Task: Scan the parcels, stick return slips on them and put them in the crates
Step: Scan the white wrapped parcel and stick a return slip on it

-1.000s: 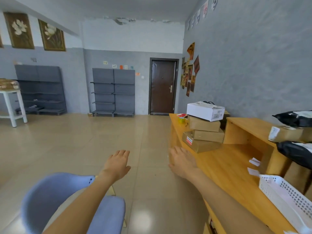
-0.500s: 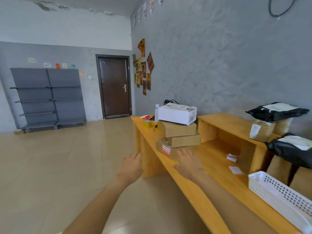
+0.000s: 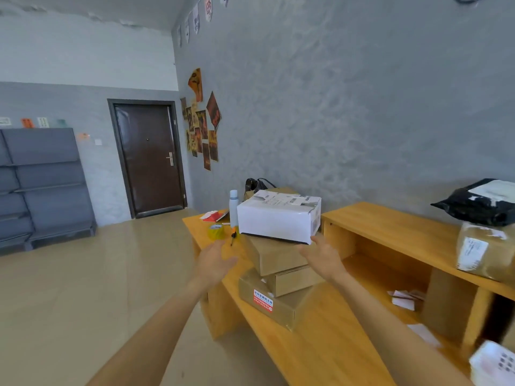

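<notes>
Both hands reach with fingers spread and empty, the left hand (image 3: pixel 213 260) short of the stack, the right hand (image 3: pixel 323 256) under the white box's (image 3: pixel 278 218) corner (topmost parcel on the wooden counter (image 3: pixel 320 344)), apparently to lift it.

Bright even daylight, motion blur, wide-angle warping

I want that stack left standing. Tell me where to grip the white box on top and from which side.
Grip the white box by its two short ends, left hand and right hand coming in from either side. It lies flat on the brown boxes, so probably lift straight up.
</notes>
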Motion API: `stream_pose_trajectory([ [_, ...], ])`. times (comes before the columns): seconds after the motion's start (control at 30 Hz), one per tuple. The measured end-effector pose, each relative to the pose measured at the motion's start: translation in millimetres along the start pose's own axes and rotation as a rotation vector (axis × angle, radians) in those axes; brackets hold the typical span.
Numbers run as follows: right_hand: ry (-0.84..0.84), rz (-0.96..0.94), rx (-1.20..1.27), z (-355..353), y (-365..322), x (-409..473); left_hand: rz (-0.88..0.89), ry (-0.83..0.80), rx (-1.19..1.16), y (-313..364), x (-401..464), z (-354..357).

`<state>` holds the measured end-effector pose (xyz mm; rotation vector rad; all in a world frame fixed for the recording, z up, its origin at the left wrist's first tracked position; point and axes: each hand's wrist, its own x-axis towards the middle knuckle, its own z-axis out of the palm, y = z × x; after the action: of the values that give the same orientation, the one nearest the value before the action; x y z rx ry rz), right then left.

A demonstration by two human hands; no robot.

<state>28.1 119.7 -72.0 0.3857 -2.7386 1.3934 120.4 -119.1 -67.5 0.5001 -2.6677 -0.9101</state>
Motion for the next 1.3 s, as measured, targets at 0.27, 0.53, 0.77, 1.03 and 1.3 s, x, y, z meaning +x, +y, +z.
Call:
stream_pose_trajectory([
  [0.27,0.19,0.275,0.42,-5,-2,108,-0.112,-0.016,-0.384,9,144,5],
  [0.53,0.284,0.38,0.468,7,5,175,-0.233,-0.139,-0.765,-2,258,16],
  [0.77,0.26,0.441,0.679,32,9,192,-0.217,-0.464,-0.883,-15,298,46],
  [1.03,0.313,0.369,0.68,35,2,186,-0.192,-0.438,-0.952,3,329,52],
  [1.3,0.435,0.331,0.603,-18,10,164,-0.027,-0.389,-0.936,35,343,37],
])
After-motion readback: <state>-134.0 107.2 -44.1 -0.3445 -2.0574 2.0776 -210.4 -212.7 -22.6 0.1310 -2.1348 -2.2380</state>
